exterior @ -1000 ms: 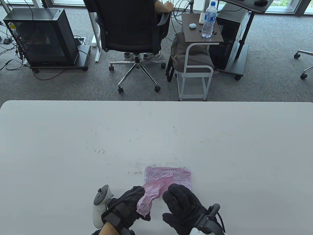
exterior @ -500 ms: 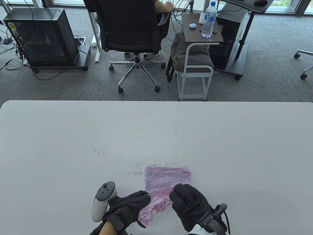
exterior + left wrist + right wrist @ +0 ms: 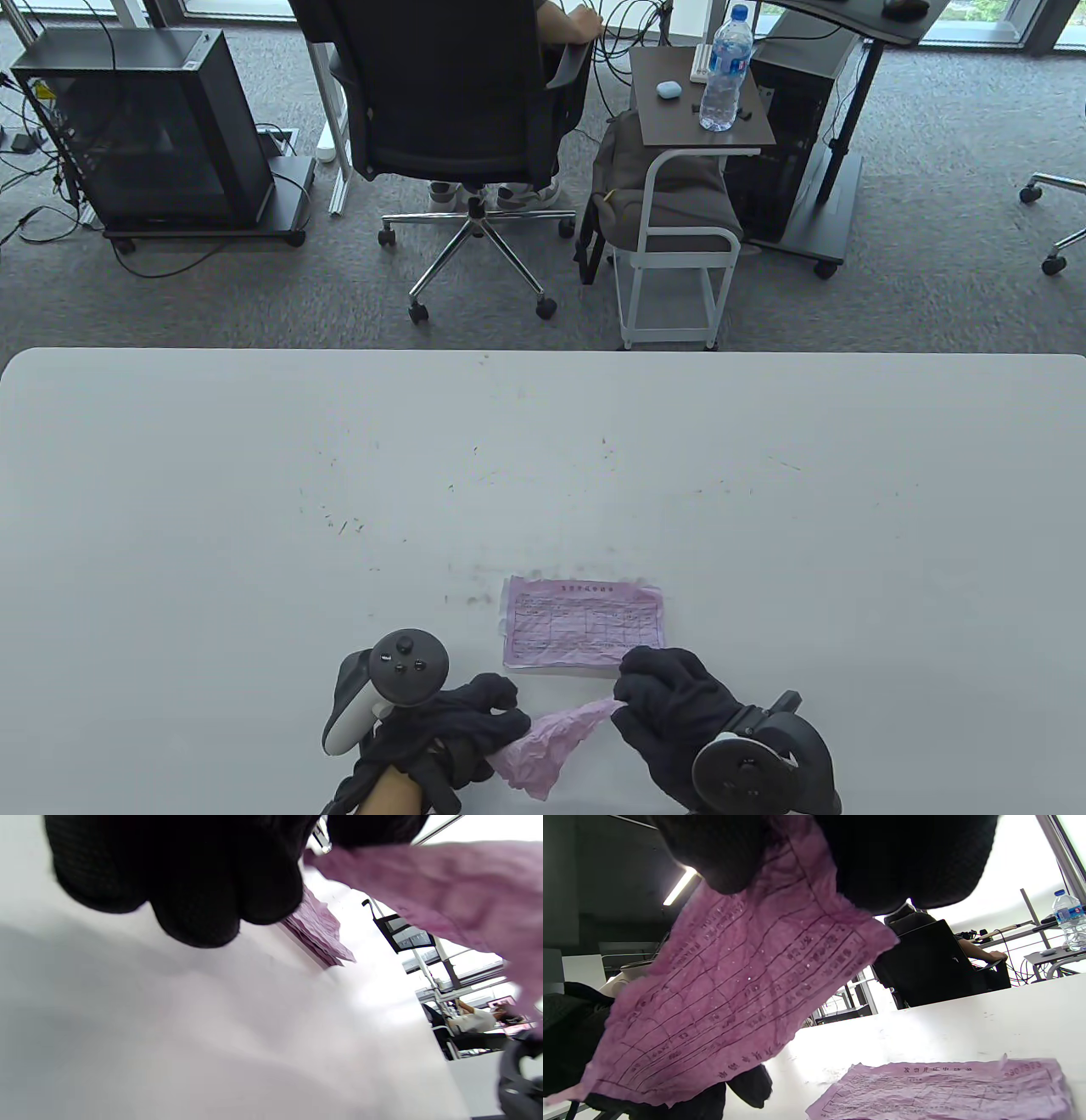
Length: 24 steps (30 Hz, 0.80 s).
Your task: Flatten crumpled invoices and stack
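Observation:
A crumpled pink invoice [image 3: 550,741] hangs above the table's near edge, stretched between both gloved hands. My left hand [image 3: 462,732] grips its left end and my right hand [image 3: 674,709] pinches its right corner. It shows printed side down in the right wrist view [image 3: 729,984] and blurred in the left wrist view [image 3: 441,895]. A stack of flattened pink invoices [image 3: 584,625] lies just beyond the hands and also shows in the right wrist view [image 3: 946,1090] and the left wrist view [image 3: 318,925].
The white table [image 3: 543,475] stretches wide beyond the stack. Past its far edge are an office chair [image 3: 458,110] with a seated person, a small side table with a water bottle [image 3: 725,72], and a black cabinet [image 3: 144,127].
Both hands pulled the crumpled invoice back toward the near edge, off the stack, and lifted it. The hands rotated so the trackers face up. The stack is uncovered now.

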Tool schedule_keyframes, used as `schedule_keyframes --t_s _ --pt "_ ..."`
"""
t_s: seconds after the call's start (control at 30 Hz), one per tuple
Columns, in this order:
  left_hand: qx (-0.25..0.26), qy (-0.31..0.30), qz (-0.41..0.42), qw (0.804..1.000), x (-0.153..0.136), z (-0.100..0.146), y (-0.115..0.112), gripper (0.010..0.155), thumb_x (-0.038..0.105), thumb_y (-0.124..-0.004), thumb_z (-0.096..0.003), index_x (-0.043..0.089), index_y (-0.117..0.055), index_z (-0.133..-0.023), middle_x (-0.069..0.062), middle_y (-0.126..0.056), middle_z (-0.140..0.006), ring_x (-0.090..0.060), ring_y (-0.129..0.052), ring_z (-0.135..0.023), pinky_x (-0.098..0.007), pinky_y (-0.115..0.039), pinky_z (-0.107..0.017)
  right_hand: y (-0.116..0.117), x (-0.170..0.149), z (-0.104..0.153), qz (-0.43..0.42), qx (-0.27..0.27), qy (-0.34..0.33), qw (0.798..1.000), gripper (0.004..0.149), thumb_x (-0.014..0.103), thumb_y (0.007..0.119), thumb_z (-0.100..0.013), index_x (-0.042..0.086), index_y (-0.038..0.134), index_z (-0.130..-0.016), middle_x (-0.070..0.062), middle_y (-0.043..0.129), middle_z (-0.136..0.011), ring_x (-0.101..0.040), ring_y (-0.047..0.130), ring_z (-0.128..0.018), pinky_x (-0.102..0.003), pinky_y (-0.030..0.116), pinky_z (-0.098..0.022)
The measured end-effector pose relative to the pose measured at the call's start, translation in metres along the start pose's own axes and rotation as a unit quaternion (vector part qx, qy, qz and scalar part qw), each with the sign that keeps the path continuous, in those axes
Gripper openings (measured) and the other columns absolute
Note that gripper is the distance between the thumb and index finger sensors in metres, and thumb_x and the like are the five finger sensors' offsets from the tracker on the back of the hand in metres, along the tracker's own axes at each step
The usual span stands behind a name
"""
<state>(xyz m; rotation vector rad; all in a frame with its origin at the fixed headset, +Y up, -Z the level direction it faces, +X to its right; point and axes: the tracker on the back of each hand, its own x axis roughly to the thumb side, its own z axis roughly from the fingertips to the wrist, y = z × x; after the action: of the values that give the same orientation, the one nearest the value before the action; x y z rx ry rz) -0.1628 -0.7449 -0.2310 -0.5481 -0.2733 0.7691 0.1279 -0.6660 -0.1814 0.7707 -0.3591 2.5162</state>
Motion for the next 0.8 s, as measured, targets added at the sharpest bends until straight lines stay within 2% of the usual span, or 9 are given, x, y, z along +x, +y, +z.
schedule_keyframes --t_s 0.1,0.17,0.27,0.37,0.43,0.5,0.6,0.67,0.8 --pt "0.081 -0.027 -0.011 0.996 0.008 0.011 0.013 0.064 0.046 -0.067 -0.0616 0.005 -0.060 -0.110 -0.025 -0.069 -0.098 -0.040 -0.098 -0.057 -0.052 -0.084 -0.040 0.001 -0.002 0.000 0.017 0.040 0.013 0.999 0.033 0.037 0.080 -0.053 0.014 0.082 -0.076 -0.015 0.082 -0.090 -0.039 0.084 -0.074 -0.053 0.080 -0.052" --pt "0.118 -0.075 -0.023 0.990 0.019 0.018 0.017 0.068 0.053 -0.064 -0.0606 0.007 -0.061 -0.111 -0.024 -0.060 -0.105 -0.045 -0.091 -0.067 -0.051 -0.083 -0.042 0.006 0.000 -0.001 0.026 0.072 0.019 0.997 0.033 0.037 0.081 -0.053 0.014 0.083 -0.076 -0.015 0.083 -0.089 -0.039 0.085 -0.074 -0.053 0.080 -0.052" --pt "0.105 -0.158 -0.087 0.978 0.047 0.027 0.010 0.082 0.065 -0.067 -0.0545 0.008 -0.059 -0.113 -0.021 -0.049 -0.113 -0.054 -0.075 -0.085 -0.058 -0.075 -0.051 0.015 0.008 -0.005 0.039 0.102 0.011 0.994 0.033 0.037 0.082 -0.052 0.014 0.083 -0.075 -0.015 0.084 -0.088 -0.039 0.086 -0.072 -0.053 0.081 -0.051" --pt "0.034 -0.207 -0.159 0.965 0.072 0.026 -0.012 0.090 0.069 -0.071 -0.0509 0.007 -0.055 -0.114 -0.022 -0.048 -0.114 -0.054 -0.072 -0.091 -0.062 -0.073 -0.056 0.023 0.015 -0.009 0.057 0.127 0.010 0.990 0.033 0.039 0.082 -0.052 0.014 0.084 -0.074 -0.014 0.087 -0.084 -0.037 0.090 -0.066 -0.048 0.085 -0.045" --pt "-0.002 -0.204 -0.180 0.962 0.082 0.021 -0.027 0.090 0.066 -0.076 -0.0516 0.006 -0.050 -0.114 -0.024 -0.047 -0.113 -0.054 -0.074 -0.090 -0.062 -0.073 -0.056 0.026 0.018 -0.010 0.067 0.123 0.017 0.990 0.033 0.040 0.083 -0.052 0.015 0.085 -0.073 -0.014 0.089 -0.083 -0.035 0.092 -0.064 -0.047 0.086 -0.044" --pt "-0.014 -0.195 -0.214 0.957 0.087 0.015 -0.036 0.085 0.057 -0.082 -0.0533 0.005 -0.050 -0.113 -0.023 -0.057 -0.109 -0.049 -0.083 -0.084 -0.061 -0.076 -0.054 0.027 0.017 -0.010 0.043 0.117 0.031 0.992 0.033 0.041 0.083 -0.051 0.015 0.085 -0.072 -0.013 0.090 -0.081 -0.035 0.093 -0.062 -0.046 0.087 -0.043" --pt "0.021 -0.176 -0.243 0.954 0.083 0.012 -0.035 0.057 0.031 -0.084 -0.0560 0.004 -0.065 -0.103 -0.018 -0.079 -0.092 -0.036 -0.099 -0.067 -0.053 -0.084 -0.047 0.025 0.008 -0.008 -0.025 0.100 0.065 0.993 0.033 0.040 0.083 -0.051 0.015 0.084 -0.073 -0.015 0.089 -0.082 -0.036 0.093 -0.063 -0.047 0.087 -0.043" --pt "0.020 -0.175 -0.205 0.963 0.079 0.014 -0.029 0.045 0.023 -0.080 -0.0572 0.005 -0.073 -0.099 -0.016 -0.087 -0.083 -0.034 -0.103 -0.059 -0.051 -0.086 -0.044 0.022 -0.002 -0.006 -0.079 0.074 0.085 0.990 0.034 0.040 0.083 -0.051 0.017 0.082 -0.076 -0.018 0.087 -0.086 -0.039 0.091 -0.065 -0.049 0.086 -0.044" --pt "-0.008 -0.184 -0.116 0.976 0.074 0.018 -0.017 0.044 0.020 -0.075 -0.0586 0.005 -0.074 -0.099 -0.016 -0.090 -0.082 -0.034 -0.105 -0.058 -0.051 -0.088 -0.044 0.015 -0.015 -0.004 -0.213 0.066 0.035 0.974 0.038 0.034 0.085 -0.050 0.020 0.073 -0.084 -0.026 0.076 -0.097 -0.046 0.083 -0.077 -0.057 0.079 -0.052"
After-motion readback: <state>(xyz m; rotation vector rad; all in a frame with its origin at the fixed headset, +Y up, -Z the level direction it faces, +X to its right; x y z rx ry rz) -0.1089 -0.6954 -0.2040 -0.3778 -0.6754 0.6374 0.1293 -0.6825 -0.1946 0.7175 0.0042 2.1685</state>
